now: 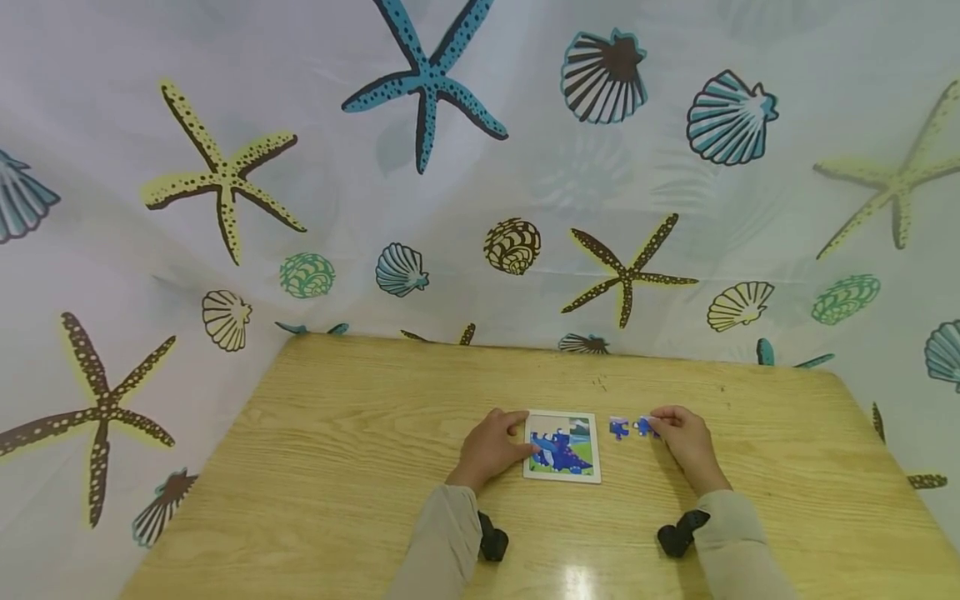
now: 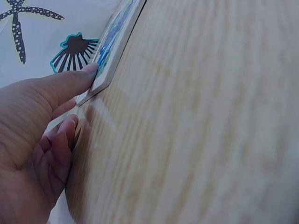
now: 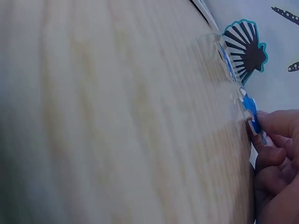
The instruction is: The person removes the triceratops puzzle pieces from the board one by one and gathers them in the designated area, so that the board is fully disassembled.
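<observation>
The left hand (image 1: 489, 447), thumb and forefinger apart, steadies the puzzle tray (image 1: 562, 477) between the hands while the right hand (image 1: 687, 442) pinches a puzzle piece (image 1: 644, 427), apparently a pick-up step, the next move calling for careful alignment.

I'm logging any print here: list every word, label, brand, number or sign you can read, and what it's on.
None: no text can be read in any view. The puzzle board and puzzle pieces show coloured pictures; the backdrop cloth, starfish and shells.
</observation>
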{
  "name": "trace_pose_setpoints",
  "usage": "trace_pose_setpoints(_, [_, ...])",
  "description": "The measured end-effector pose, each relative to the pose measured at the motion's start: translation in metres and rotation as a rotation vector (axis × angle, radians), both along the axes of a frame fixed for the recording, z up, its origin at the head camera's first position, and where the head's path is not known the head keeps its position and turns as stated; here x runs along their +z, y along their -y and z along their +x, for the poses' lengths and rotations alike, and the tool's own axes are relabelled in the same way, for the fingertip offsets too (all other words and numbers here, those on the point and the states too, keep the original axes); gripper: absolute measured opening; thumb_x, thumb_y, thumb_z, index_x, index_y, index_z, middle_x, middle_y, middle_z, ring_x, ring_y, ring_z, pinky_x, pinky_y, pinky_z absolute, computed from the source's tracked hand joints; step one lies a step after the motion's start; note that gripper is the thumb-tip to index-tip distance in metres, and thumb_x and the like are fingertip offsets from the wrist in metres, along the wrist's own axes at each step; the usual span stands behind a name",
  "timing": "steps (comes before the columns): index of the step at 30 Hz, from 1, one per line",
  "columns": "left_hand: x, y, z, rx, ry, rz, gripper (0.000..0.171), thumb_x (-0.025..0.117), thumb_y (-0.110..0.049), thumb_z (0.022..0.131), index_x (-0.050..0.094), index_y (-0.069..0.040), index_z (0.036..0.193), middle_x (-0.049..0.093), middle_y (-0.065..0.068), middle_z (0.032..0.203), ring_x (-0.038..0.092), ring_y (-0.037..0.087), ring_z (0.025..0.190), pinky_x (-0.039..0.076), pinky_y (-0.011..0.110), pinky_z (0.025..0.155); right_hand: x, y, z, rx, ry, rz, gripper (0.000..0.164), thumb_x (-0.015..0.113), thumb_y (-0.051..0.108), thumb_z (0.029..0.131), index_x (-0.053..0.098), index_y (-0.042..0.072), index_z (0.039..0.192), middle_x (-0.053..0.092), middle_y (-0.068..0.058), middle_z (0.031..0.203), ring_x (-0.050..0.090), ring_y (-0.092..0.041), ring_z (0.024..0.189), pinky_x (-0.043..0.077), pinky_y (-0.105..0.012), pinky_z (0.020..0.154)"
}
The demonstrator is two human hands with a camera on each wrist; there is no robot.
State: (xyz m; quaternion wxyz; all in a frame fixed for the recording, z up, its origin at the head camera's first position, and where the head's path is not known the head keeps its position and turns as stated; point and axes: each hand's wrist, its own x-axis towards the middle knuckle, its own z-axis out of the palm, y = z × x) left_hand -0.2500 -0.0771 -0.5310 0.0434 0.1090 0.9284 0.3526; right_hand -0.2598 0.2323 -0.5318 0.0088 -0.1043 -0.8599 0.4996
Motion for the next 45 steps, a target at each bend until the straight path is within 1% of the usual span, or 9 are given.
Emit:
trace_pose_setpoints(4, [0.0, -0.001, -0.001, 0.005, 0.004, -0.001, 0.063, 0.076, -0.038, 0.079, 0.056, -0.016, 0.134, 0.045, -0.002, 0.082, 0.039, 0.013, 0.064, 0.03, 0.03, 0.058, 0.001, -0.002, 0.0, 0.033, -0.003, 0.015, 0.026, 0.062, 0.018, 0.092, 0.065, -0.002, 0.11, 0.063, -0.01, 0.099, 0.054, -0.016, 0.085, 0.042, -0.026, 0.07])
trace_pose_setpoints(8, [-0.001, -0.001, -0.002, 0.009, 0.002, -0.006, 0.063, 0.076, -0.039, 0.078, 0.057, -0.016, 0.134, 0.045, -0.002, 0.082, 0.038, 0.013, 0.064, 0.029, 0.03, 0.058, 0.001, -0.003, 0.001, 0.067, 0.005, 0.008, 0.028, 0.061, 0.018, 0.093, 0.064, -0.001, 0.112, 0.063, -0.015, 0.107, 0.057, -0.023, 0.095, 0.043, -0.032, 0.078])
trace_pose_setpoints(13, [-0.002, -0.001, -0.002, 0.007, -0.004, -0.015, 0.063, 0.077, -0.038, 0.078, 0.057, -0.016, 0.133, 0.045, -0.003, 0.081, 0.038, 0.012, 0.064, 0.029, 0.029, 0.058, 0.0, -0.003, 0.0, 0.066, 0.008, -0.007, 0.03, 0.06, 0.019, 0.094, 0.063, -0.002, 0.114, 0.061, -0.018, 0.112, 0.055, -0.029, 0.102, 0.041, -0.04, 0.087])
trace_pose_setpoints(18, [0.0, -0.001, -0.001, 0.008, 0.008, -0.008, 0.062, 0.076, -0.038, 0.079, 0.056, -0.016, 0.134, 0.045, -0.003, 0.082, 0.038, 0.012, 0.065, 0.03, 0.03, 0.059, -0.002, -0.004, -0.001, 0.051, 0.02, -0.032, 0.031, 0.059, 0.02, 0.095, 0.062, -0.003, 0.116, 0.059, -0.02, 0.116, 0.053, -0.03, 0.106, 0.039, -0.042, 0.091])
trace_pose_setpoints(21, [0.002, 0.0, 0.0, 0.005, 0.008, 0.003, 0.062, 0.076, -0.036, 0.079, 0.056, -0.015, 0.134, 0.045, -0.001, 0.082, 0.038, 0.013, 0.065, 0.029, 0.03, 0.059, -0.002, -0.005, -0.002, 0.056, 0.029, -0.049, 0.033, 0.058, 0.02, 0.095, 0.061, -0.003, 0.119, 0.058, -0.02, 0.119, 0.053, -0.029, 0.107, 0.039, -0.039, 0.09])
trace_pose_setpoints(23, [0.002, 0.0, 0.0, 0.007, 0.008, 0.0, 0.063, 0.076, -0.036, 0.079, 0.056, -0.015, 0.134, 0.044, -0.001, 0.082, 0.037, 0.013, 0.064, 0.029, 0.03, 0.059, -0.002, -0.007, -0.002, 0.067, 0.032, -0.061, 0.034, 0.058, 0.021, 0.095, 0.06, -0.003, 0.12, 0.058, -0.019, 0.12, 0.053, -0.026, 0.107, 0.04, -0.036, 0.089])
trace_pose_setpoints(28, [0.002, 0.0, 0.0, 0.011, 0.016, 0.003, 0.062, 0.076, -0.037, 0.079, 0.056, -0.016, 0.134, 0.044, -0.002, 0.082, 0.036, 0.013, 0.064, 0.028, 0.03, 0.059, 0.0, -0.01, 0.0, 0.085, 0.032, -0.085, 0.038, 0.059, 0.025, 0.095, 0.058, -0.002, 0.122, 0.057, -0.017, 0.119, 0.053, -0.014, 0.096, 0.042, -0.024, 0.079])
trace_pose_setpoints(33, [0.001, -0.001, 0.0, 0.007, 0.012, 0.001, 0.062, 0.076, -0.036, 0.079, 0.056, -0.016, 0.134, 0.044, -0.002, 0.082, 0.036, 0.013, 0.063, 0.028, 0.03, 0.059, 0.003, -0.01, 0.003, 0.07, 0.044, -0.121, 0.041, 0.058, 0.026, 0.095, 0.057, -0.002, 0.125, 0.058, -0.015, 0.117, 0.053, -0.005, 0.088, 0.042, -0.022, 0.076])
trace_pose_setpoints(45, [0.001, -0.001, 0.0, 0.01, 0.012, -0.004, 0.062, 0.076, -0.038, 0.079, 0.056, -0.016, 0.134, 0.044, -0.002, 0.082, 0.036, 0.013, 0.064, 0.028, 0.03, 0.059, 0.004, -0.008, 0.004, -0.009, 0.017, -0.139, 0.04, 0.059, 0.028, 0.094, 0.059, -0.002, 0.121, 0.059, -0.01, 0.114, 0.049, -0.007, 0.088, 0.041, -0.019, 0.073])
